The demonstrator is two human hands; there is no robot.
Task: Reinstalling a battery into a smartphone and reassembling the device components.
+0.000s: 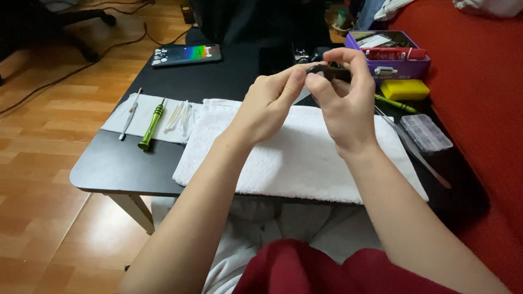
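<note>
Pinching a small dark part above a white towel

A small dark object [327,71] is held in the air between two bare hands, over the far edge of a white towel [305,158] spread on a low black table [109,169]. The object looks slim, black and slightly glossy; most of it is hidden by fingers, so its exact kind cannot be told. The left hand [269,103] is closed on its near end with thumb and forefinger pressed together. The right hand [343,92] is curled over it from above, fingertips clamped on the same piece, so the two hands meet.

On a smaller white cloth [147,117] to the left, a green-handled screwdriver [151,125], a thin metal tool [131,114] and a few cotton swabs [180,117] are laid out. A phone with a lit screen [186,54] lies further back. To the right, a purple tin [389,57], a yellow block [404,89] and a clear plastic compartment box [427,132] are seen beside a red sofa [479,109].
</note>
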